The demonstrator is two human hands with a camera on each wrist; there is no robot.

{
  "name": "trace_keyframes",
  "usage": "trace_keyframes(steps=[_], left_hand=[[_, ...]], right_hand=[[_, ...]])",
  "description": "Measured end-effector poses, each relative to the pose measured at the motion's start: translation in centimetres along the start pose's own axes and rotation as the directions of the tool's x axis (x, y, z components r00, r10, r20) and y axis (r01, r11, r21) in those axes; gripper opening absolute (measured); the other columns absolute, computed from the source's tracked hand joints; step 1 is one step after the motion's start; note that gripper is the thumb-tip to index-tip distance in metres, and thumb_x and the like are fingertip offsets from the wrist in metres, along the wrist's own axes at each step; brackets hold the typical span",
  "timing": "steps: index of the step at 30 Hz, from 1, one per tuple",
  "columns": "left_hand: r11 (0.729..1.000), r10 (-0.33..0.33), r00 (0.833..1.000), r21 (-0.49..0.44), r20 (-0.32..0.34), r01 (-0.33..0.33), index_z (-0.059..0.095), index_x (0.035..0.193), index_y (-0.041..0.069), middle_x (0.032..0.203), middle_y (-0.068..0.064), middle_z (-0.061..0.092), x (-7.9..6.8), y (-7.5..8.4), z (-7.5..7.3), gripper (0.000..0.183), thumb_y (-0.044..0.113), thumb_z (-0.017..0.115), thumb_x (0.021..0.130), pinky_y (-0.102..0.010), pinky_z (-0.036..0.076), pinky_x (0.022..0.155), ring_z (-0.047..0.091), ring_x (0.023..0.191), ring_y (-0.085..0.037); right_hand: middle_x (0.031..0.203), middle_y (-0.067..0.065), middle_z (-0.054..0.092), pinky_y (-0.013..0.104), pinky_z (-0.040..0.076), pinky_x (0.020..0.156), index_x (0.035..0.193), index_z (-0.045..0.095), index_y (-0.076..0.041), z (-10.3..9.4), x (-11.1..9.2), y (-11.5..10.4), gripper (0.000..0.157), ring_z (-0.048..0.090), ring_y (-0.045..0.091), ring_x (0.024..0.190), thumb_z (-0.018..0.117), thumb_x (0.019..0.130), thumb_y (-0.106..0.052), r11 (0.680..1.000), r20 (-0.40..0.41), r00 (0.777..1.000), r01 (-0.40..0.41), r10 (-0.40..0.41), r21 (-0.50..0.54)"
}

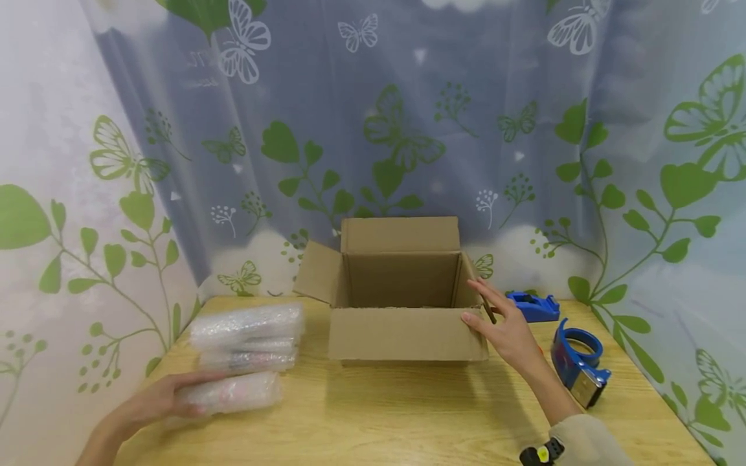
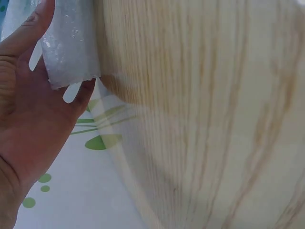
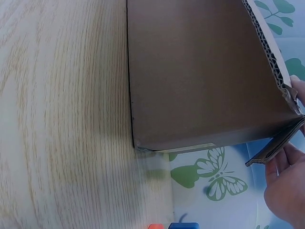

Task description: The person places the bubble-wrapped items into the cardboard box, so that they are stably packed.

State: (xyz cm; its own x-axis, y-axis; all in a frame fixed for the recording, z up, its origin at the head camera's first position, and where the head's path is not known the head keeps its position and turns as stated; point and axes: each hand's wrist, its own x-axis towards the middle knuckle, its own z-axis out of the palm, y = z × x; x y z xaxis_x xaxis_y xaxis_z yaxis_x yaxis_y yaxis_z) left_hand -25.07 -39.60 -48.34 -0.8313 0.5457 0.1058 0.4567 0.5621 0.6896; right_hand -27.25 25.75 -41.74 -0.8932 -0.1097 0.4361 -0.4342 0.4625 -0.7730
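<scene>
An open cardboard box [image 1: 408,333] stands mid-table in the head view, its flaps folded outward. My right hand [image 1: 508,331] holds the box's right side flap, thumb by the front corner. The right wrist view shows that flap [image 3: 275,144] between the fingers of the hand [image 3: 288,191]. To the left, my left hand [image 1: 166,396] grips the left end of a bubble-wrapped bundle [image 1: 239,393], the nearest of several. In the left wrist view, thumb and fingers straddle the end of the wrapped bundle [image 2: 71,43]; its contents are hidden by the wrap.
More bubble-wrapped bundles [image 1: 247,325] lie behind the held one. Right of the box are a blue tape dispenser [image 1: 533,309] and a blue tape gun [image 1: 574,362] on the wooden table [image 1: 396,421]. A patterned curtain [image 1: 379,129] hangs behind.
</scene>
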Motion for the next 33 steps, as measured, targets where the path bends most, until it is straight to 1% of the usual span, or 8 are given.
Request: trace_keyframes(steps=[4, 8, 11, 17, 22, 27, 31, 33], left_hand=[[1.0, -0.02, 1.0, -0.006, -0.002, 0.02, 0.064, 0.143, 0.016, 0.145, -0.005, 0.064, 0.1, 0.2, 0.2, 0.052, 0.018, 0.078, 0.093, -0.011, 0.034, 0.101, 0.043, 0.132, 0.008], [0.999, -0.012, 1.0, -0.035, 0.017, 0.013, 0.065, 0.142, 0.015, 0.143, -0.003, 0.065, 0.4, 0.3, 0.2, 0.049, 0.015, 0.075, 0.094, -0.014, 0.037, 0.101, 0.046, 0.131, 0.006], [0.998, -0.018, 1.0, -0.056, 0.022, 0.019, 0.066, 0.142, 0.016, 0.142, -0.002, 0.065, 0.7, 1.0, 0.2, 0.047, 0.014, 0.074, 0.095, -0.016, 0.041, 0.1, 0.047, 0.13, 0.006], [0.999, -0.021, 1.0, -0.036, -0.02, 0.021, 0.067, 0.141, 0.018, 0.143, 0.0, 0.065, 1.5, 3.4, -0.5, 0.047, 0.014, 0.074, 0.095, -0.019, 0.048, 0.095, 0.046, 0.129, 0.008], [0.992, -0.051, 0.999, -0.116, -0.002, 0.051, 0.064, 0.144, 0.017, 0.149, -0.002, 0.06, 2.2, 5.9, -1.9, 0.046, 0.009, 0.069, 0.099, -0.024, 0.051, 0.094, 0.041, 0.13, 0.013], [0.991, -0.087, 0.996, -0.098, -0.006, 0.086, 0.062, 0.147, 0.023, 0.153, 0.001, 0.056, 2.7, 8.3, -3.2, 0.047, 0.014, 0.068, 0.1, -0.029, 0.051, 0.095, 0.036, 0.128, 0.019], [0.99, -0.095, 0.995, -0.104, 0.002, 0.094, 0.061, 0.147, 0.025, 0.153, 0.001, 0.056, 3.5, 9.8, -4.0, 0.046, 0.015, 0.066, 0.102, -0.03, 0.051, 0.097, 0.038, 0.129, 0.017], [0.993, -0.078, 0.997, -0.088, 0.002, 0.078, 0.061, 0.147, 0.026, 0.152, 0.001, 0.057, 3.9, 10.5, -4.2, 0.046, 0.015, 0.066, 0.102, -0.031, 0.051, 0.098, 0.042, 0.13, 0.014]], right_hand=[[0.17, 0.009, 0.029, 0.06, 0.033, 0.112, 0.158, 0.048, -0.02, 0.0, -0.1, 0.1, 0.063, 0.025, 0.041, 0.154, 0.073, 0.1, -0.024, 1.0, 0.002, 1.0, -0.002, 0.002, 0.007], [0.17, 0.01, 0.029, 0.062, 0.032, 0.113, 0.158, 0.047, -0.021, 0.0, -0.2, 0.1, 0.064, 0.023, 0.042, 0.154, 0.073, 0.099, -0.025, 1.0, 0.006, 1.0, -0.011, 0.011, 0.006], [0.17, 0.01, 0.029, 0.062, 0.033, 0.112, 0.158, 0.047, -0.022, 0.0, -0.2, 0.1, 0.064, 0.023, 0.042, 0.154, 0.073, 0.099, -0.025, 1.0, 0.004, 1.0, -0.013, 0.013, 0.006], [0.169, 0.01, 0.03, 0.062, 0.034, 0.112, 0.157, 0.048, -0.022, -0.1, -0.1, 0.1, 0.064, 0.024, 0.042, 0.153, 0.074, 0.099, -0.025, 1.0, 0.0, 1.0, -0.007, 0.007, -0.002], [0.17, 0.009, 0.03, 0.062, 0.033, 0.112, 0.158, 0.047, -0.023, -0.1, -0.1, 0.1, 0.064, 0.024, 0.043, 0.153, 0.073, 0.1, -0.025, 1.0, 0.004, 1.0, -0.009, 0.009, -0.007], [0.17, 0.012, 0.029, 0.063, 0.033, 0.112, 0.158, 0.047, -0.022, -0.1, -0.2, 0.0, 0.064, 0.023, 0.044, 0.153, 0.073, 0.1, -0.025, 1.0, 0.007, 1.0, -0.003, 0.003, -0.006], [0.169, 0.012, 0.03, 0.063, 0.033, 0.112, 0.158, 0.047, -0.021, 0.0, -0.1, 0.1, 0.064, 0.024, 0.043, 0.153, 0.073, 0.1, -0.024, 1.0, 0.001, 1.0, 0.004, -0.004, -0.004], [0.169, 0.012, 0.03, 0.062, 0.033, 0.112, 0.158, 0.048, -0.021, 0.0, -0.1, 0.1, 0.064, 0.024, 0.043, 0.153, 0.073, 0.099, -0.024, 1.0, -0.001, 1.0, 0.007, -0.007, -0.003]])
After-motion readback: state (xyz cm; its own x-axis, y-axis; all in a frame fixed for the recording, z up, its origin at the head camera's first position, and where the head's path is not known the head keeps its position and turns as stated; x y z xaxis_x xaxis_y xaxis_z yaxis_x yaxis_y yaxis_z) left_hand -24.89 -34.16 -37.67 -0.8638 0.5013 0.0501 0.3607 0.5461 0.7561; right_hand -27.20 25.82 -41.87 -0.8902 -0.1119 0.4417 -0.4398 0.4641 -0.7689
